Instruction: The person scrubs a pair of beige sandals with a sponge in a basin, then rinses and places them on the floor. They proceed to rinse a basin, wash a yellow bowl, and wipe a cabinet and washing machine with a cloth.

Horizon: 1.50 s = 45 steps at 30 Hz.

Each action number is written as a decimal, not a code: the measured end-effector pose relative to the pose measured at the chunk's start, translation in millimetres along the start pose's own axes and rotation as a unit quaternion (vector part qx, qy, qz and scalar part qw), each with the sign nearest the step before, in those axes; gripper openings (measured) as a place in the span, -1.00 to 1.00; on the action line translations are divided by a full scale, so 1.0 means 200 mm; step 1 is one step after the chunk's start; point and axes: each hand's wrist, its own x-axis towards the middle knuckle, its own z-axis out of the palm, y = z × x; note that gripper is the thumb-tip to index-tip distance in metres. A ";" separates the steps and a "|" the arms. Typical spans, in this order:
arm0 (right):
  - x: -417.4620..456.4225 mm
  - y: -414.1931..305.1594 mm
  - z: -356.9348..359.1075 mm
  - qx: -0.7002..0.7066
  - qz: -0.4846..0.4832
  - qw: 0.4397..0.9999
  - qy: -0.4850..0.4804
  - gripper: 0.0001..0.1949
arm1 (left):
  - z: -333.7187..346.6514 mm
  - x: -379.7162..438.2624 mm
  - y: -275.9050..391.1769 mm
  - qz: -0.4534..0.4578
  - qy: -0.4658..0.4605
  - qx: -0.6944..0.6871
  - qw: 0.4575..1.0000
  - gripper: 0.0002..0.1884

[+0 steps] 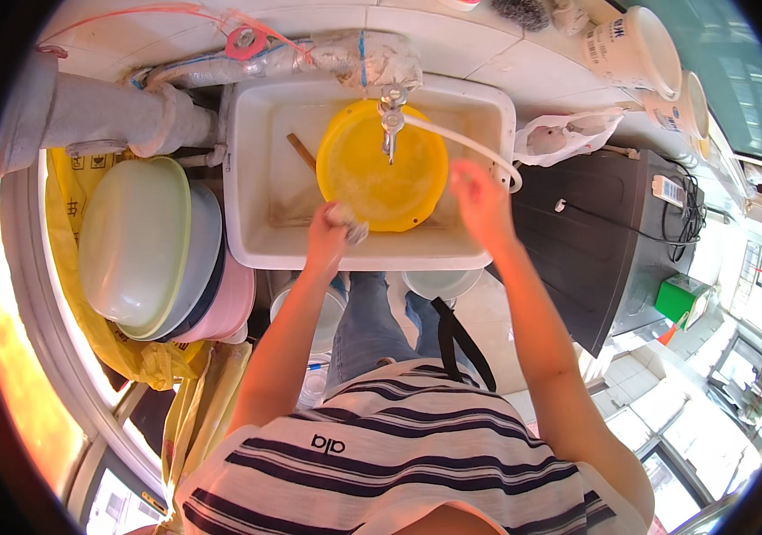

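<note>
A yellow plastic basin (381, 180) with water in it stands in a white sink (254, 227), beneath a metal faucet (391, 127). My left hand (328, 234) is closed around a small, wet-looking pale cloth (355, 231) at the basin's lower left rim. My right hand (478, 197) is raised just right of the basin, blurred, with its fingers partly curled; nothing can be made out in it. A brown stick-like piece (302, 152) leans in the sink against the basin's left side. From the faucet a white hose (468, 140) curves to the right.
Several stacked plastic basins (136, 247) stand left of the sink, beside a thick grey pipe (103, 110). On the right are a dark appliance (575, 227) with a coiled black cable (685, 214) and a white plastic bag (565, 137). White tubs (628, 53) line the ledge above.
</note>
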 end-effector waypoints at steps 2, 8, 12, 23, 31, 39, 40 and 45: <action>-0.19 0.12 0.13 0.042 0.045 0.995 -0.078 -0.74 | 0.05 0.32 -0.18 0.078 -0.025 0.168 0.982 -0.71; -0.41 0.13 0.23 0.093 0.151 0.977 -0.119 -0.70 | 0.18 0.78 -0.41 0.089 0.038 0.558 0.824 -0.70; -0.43 0.17 0.21 0.088 0.165 0.977 -0.102 -0.69 | 0.25 0.88 -0.32 0.036 -0.190 0.600 0.777 -0.76; -0.29 0.38 0.37 0.140 0.226 0.960 -0.089 -0.63 | 0.24 0.81 -0.23 -0.002 -0.097 0.488 0.867 -0.63; 0.15 0.76 0.89 0.122 0.249 0.959 -0.054 -0.58 | 0.08 0.66 -0.09 -0.027 -0.200 0.287 0.937 -0.61; 0.34 0.93 1.18 -0.132 -0.069 0.934 -0.324 -0.83 | -0.52 0.89 -0.16 0.060 0.184 0.441 0.876 -0.60; 0.36 0.95 1.20 -0.106 0.003 0.969 -0.221 -0.83 | -0.54 0.92 -0.20 0.022 0.169 0.427 0.888 -0.62; 0.23 1.36 1.34 -0.339 -0.066 0.932 -0.113 -0.83 | -0.30 0.94 -0.20 -0.022 0.087 0.465 0.881 -0.70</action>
